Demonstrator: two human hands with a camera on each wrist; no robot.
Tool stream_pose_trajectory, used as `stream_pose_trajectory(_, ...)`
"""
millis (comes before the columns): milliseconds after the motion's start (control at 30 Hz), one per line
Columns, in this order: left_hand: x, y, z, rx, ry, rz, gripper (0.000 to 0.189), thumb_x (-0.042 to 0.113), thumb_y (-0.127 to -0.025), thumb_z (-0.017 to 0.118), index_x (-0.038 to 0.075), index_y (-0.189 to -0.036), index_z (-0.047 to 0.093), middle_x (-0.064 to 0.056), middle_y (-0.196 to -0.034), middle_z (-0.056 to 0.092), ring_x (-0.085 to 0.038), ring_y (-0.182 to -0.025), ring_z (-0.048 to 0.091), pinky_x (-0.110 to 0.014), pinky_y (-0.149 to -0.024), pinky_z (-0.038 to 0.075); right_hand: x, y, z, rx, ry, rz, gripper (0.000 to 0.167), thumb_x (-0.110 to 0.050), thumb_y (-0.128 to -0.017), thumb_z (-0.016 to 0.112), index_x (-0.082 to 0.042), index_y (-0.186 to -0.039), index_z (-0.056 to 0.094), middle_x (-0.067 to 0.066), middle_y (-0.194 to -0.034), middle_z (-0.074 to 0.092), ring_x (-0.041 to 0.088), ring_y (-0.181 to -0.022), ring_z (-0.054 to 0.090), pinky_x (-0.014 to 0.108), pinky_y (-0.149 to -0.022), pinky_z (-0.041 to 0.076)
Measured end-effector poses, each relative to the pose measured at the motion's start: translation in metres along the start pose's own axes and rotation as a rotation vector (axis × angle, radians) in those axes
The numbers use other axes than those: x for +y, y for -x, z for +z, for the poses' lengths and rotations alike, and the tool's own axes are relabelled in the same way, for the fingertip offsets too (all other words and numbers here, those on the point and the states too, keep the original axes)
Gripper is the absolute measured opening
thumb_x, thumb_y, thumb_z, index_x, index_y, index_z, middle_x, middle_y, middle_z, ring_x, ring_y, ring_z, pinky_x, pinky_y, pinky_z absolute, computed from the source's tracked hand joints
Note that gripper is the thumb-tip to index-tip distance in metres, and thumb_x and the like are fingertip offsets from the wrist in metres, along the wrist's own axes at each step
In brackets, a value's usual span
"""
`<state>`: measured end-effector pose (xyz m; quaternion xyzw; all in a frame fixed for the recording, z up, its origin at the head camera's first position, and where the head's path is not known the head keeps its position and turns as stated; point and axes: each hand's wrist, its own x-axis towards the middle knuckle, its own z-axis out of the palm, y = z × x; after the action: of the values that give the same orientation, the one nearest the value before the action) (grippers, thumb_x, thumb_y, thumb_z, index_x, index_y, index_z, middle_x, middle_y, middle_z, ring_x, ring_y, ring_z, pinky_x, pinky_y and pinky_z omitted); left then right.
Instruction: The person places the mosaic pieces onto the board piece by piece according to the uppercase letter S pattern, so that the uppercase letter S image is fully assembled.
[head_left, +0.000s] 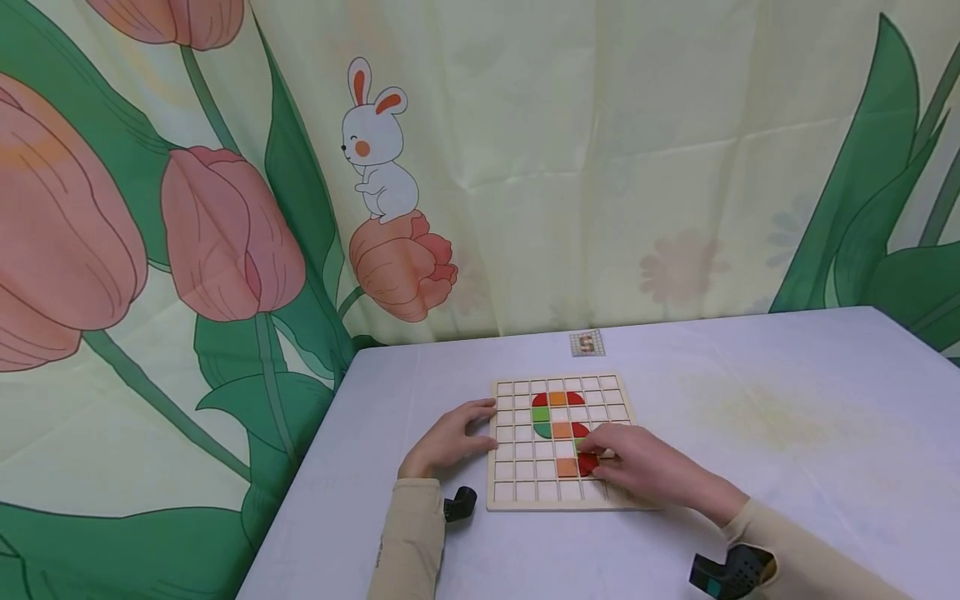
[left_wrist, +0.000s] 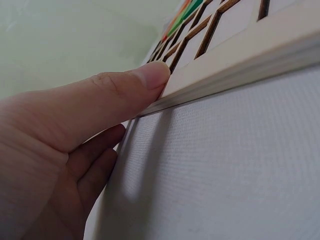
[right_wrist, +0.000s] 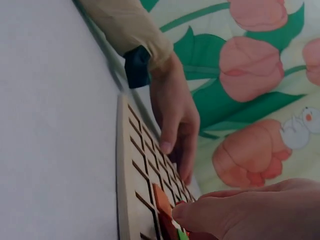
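A wooden grid board (head_left: 513, 504) lies on the table with red, orange and green tiles in some cells. My left hand (head_left: 450, 437) is at its left side, fingers fairly straight. In the left wrist view the thumb (left_wrist: 152, 75) touches the board's edge. Over the board's lower right part, my right hand (head_left: 645, 462) pinches a red tile with a rounded corner (head_left: 587, 465) between thumb and fingers. Left of that tile sits an orange tile (head_left: 566, 467). A green tile (head_left: 578, 445) just above is partly hidden by the right fingers.
Behind the board, a small picture card (head_left: 587, 342) lies near the back edge of the white table (head_left: 750, 400). A curtain with tulips and a rabbit (head_left: 386, 158) hangs behind. Each wrist wears a black camera (head_left: 731, 571).
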<state>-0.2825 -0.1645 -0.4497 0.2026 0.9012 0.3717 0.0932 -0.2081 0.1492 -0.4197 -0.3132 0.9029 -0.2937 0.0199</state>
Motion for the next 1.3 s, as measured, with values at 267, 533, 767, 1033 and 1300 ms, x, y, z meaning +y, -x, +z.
stream_pose_trajectory(267,-0.001,0.0,0.0,-0.002,-0.012,-0.029,0.059,0.023,-0.084,0.079,0.011,-0.138,0.057,0.005,-0.149,0.044,-0.018,-0.142,0.033,-0.04,-0.116,0.029,-0.02,-0.023,0.022,-0.034,0.061,-0.12,0.022,-0.011,-0.088,0.071,-0.012,-0.11,0.07,-0.011,-0.098,0.062,0.006,-0.087,0.053,0.03,-0.081,0.052)
stream_pose_trajectory(533,-0.001,-0.002,0.0,-0.008,-0.035,-0.025,0.059,0.024,-0.084,0.079,0.012,-0.138,0.057,0.005,-0.15,0.044,-0.018,-0.142,0.033,-0.039,-0.116,0.029,-0.025,-0.035,0.032,-0.011,0.057,-0.08,0.025,-0.013,-0.088,0.072,-0.01,-0.113,0.069,-0.008,-0.1,0.064,0.008,-0.092,0.055,0.032,-0.084,0.053)
stream_pose_trajectory(767,0.0,-0.001,0.0,-0.01,-0.031,-0.022,0.058,0.023,-0.084,0.078,0.01,-0.137,0.057,0.005,-0.149,0.044,-0.018,-0.142,0.033,-0.039,-0.117,0.028,-0.024,-0.037,0.037,0.018,0.084,-0.122,0.019,-0.009,-0.086,0.073,-0.011,-0.105,0.071,-0.006,-0.094,0.061,0.007,-0.085,0.051,0.027,-0.077,0.052)
stream_pose_trajectory(1033,0.0,-0.001,0.0,-0.006,-0.022,0.0,0.058,0.023,-0.085,0.078,0.008,-0.137,0.057,0.003,-0.149,0.045,-0.019,-0.142,0.034,-0.04,-0.117,0.028,-0.022,-0.036,0.038,0.049,0.106,-0.128,0.014,-0.009,-0.085,0.072,-0.014,-0.098,0.072,-0.009,-0.092,0.059,0.007,-0.085,0.051,0.027,-0.076,0.052)
stream_pose_trajectory(1300,-0.001,-0.001,0.0,-0.007,-0.027,-0.006,0.059,0.023,-0.085,0.078,0.009,-0.137,0.057,0.003,-0.149,0.044,-0.019,-0.142,0.033,-0.04,-0.117,0.028,-0.023,-0.035,0.038,0.06,0.097,-0.119,0.01,-0.011,-0.086,0.072,-0.015,-0.095,0.073,-0.009,-0.087,0.055,0.006,-0.079,0.047,0.023,-0.069,0.048)
